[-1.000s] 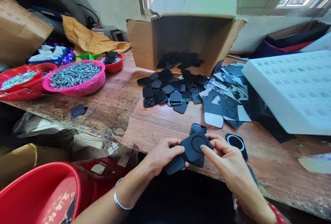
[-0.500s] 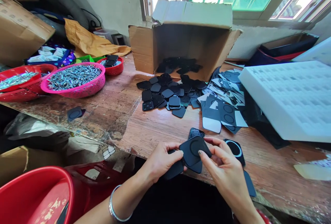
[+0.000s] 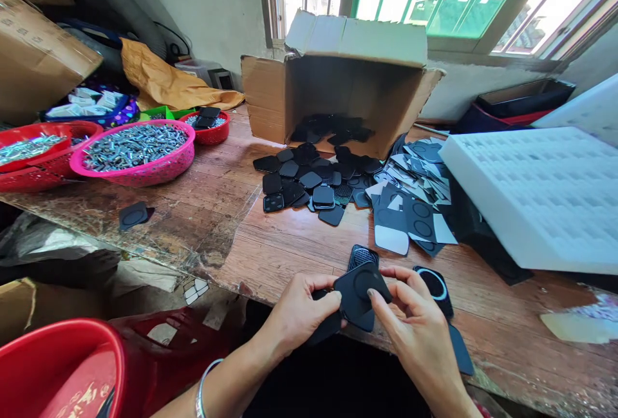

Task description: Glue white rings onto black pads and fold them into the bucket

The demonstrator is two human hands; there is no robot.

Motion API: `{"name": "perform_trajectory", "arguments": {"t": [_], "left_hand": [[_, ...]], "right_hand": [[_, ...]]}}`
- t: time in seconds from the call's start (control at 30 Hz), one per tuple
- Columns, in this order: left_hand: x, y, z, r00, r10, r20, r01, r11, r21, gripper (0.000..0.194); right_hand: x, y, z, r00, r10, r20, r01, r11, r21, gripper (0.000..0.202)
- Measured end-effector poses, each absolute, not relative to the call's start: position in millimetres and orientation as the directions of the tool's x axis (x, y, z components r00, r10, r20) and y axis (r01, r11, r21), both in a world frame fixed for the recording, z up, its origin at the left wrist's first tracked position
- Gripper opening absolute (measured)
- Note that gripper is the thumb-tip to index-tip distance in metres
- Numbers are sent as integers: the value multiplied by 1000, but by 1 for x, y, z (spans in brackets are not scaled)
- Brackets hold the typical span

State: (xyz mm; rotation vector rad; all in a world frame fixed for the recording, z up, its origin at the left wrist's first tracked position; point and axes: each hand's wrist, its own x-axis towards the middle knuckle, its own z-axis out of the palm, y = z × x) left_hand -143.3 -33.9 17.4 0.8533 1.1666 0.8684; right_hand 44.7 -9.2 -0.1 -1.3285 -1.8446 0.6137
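Over the front edge of the bench, my left hand (image 3: pixel 302 308) pinches the left side of a thin black square pad (image 3: pixel 356 290) with a round ring mark. Under that hand, another dark flat piece (image 3: pixel 326 328) shows partly, its outline mostly hidden by my fingers. My right hand (image 3: pixel 415 321) grips the pad's right side, thumb on top, and that side curls up. Just behind the pad lies a square plate with a ribbed pattern (image 3: pixel 363 256). A black plate with a white ring (image 3: pixel 436 286) and a plain dark plate (image 3: pixel 461 348) lie right of my right hand.
A cardboard box (image 3: pixel 264 97) on its side spills black square plates (image 3: pixel 309 180) onto the bench. Right of them are loose ring-marked sheets (image 3: pixel 419 218) and a white foam tray (image 3: pixel 526 199). Baskets of metal parts (image 3: pixel 132 176) stand left; a red stool (image 3: pixel 62 334) is below.
The pad's right side now curls up more between my right thumb and fingers. My left hand keeps its hold. The whole view has shifted slightly.
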Motion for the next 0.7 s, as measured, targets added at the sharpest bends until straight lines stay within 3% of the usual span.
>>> {"name": "perform_trajectory", "arguments": {"t": [0.23, 0.43, 0.53, 0.6, 0.7], "left_hand": [[-144, -39, 18, 203, 915, -349, -71, 369, 927, 30], [-145, -43, 17, 240, 900, -364, -41, 384, 923, 28], [-146, -44, 17, 247, 890, -385, -74, 413, 908, 30], [-147, -44, 16, 254, 886, -389, -135, 431, 892, 33], [-148, -45, 13, 267, 867, -420, -231, 481, 846, 36]], "right_hand": [[46, -10, 10, -277, 891, 359, 698, 444, -562, 30], [54, -12, 16, -428, 840, 333, 834, 509, -213, 47], [65, -8, 12, -382, 870, 311, 900, 427, -90, 57], [70, -3, 9, -304, 924, 234, 915, 351, -200, 56], [69, 0, 11, -293, 955, 40, 722, 248, -646, 44]]}}
